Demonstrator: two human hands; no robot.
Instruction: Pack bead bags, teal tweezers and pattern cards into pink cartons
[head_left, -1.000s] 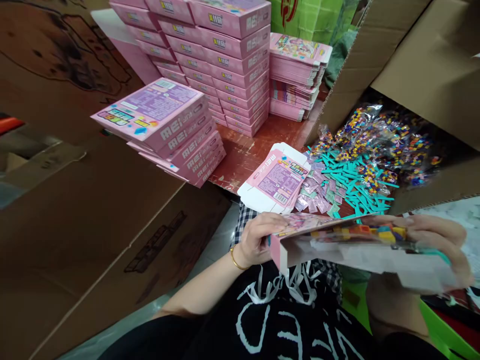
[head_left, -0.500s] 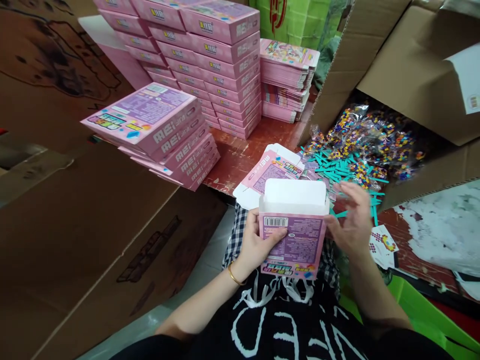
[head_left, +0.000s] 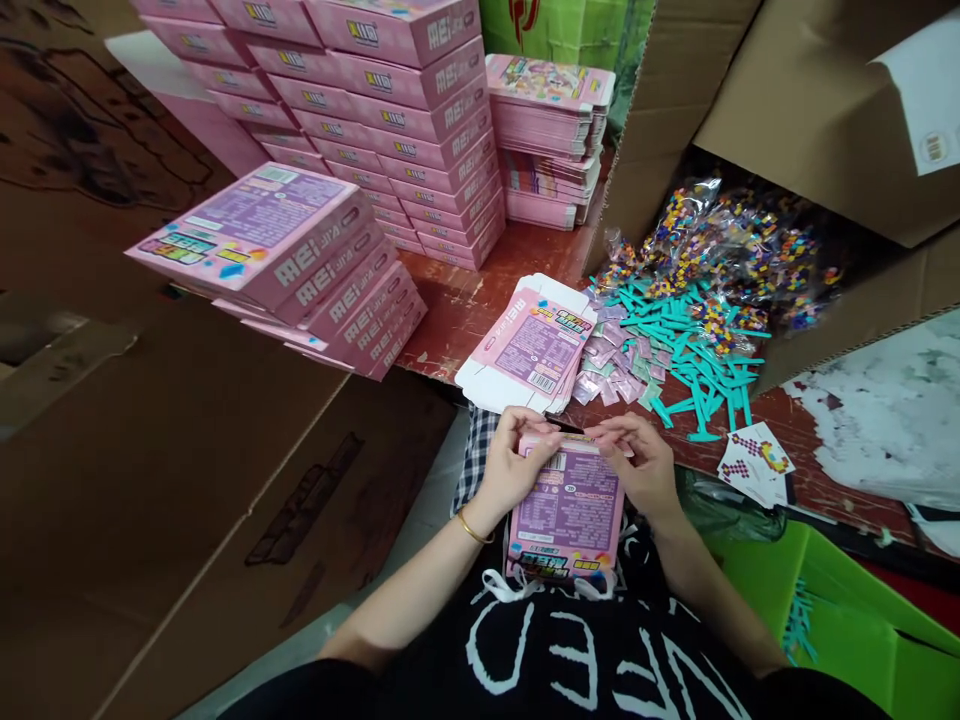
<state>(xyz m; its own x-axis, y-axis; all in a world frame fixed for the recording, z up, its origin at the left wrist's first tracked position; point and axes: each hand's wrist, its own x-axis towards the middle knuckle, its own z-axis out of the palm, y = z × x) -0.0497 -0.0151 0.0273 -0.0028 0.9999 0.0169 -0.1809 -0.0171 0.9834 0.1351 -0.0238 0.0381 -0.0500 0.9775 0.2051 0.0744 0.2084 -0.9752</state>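
Observation:
A pink and purple cardboard box (head_left: 574,515) rests upright against my lap, its printed back facing me. My left hand (head_left: 519,462) grips its upper left corner, thumb on the front. At the upper right corner my right hand (head_left: 637,462) holds the top edge, fingers over the far side. The white top flap no longer stands up; the top end looks folded over between my fingers. Just beyond lie flattened pink cartons (head_left: 529,340). Small purple sachets (head_left: 619,365) and turquoise plastic sticks (head_left: 705,375) are heaped to their right.
Finished-looking pink boxes (head_left: 300,270) are stacked at left, with a taller stack (head_left: 397,130) behind. Flat cartons (head_left: 547,120) are piled beyond. An open brown carton (head_left: 810,130) holds bags of colourful beads (head_left: 739,250). Printed cards (head_left: 757,462) lie right, above a green bin (head_left: 862,620).
My right hand has come in from the right and taken hold of the box's top edge. The raised white flap has folded down, and the box sits slightly lower.

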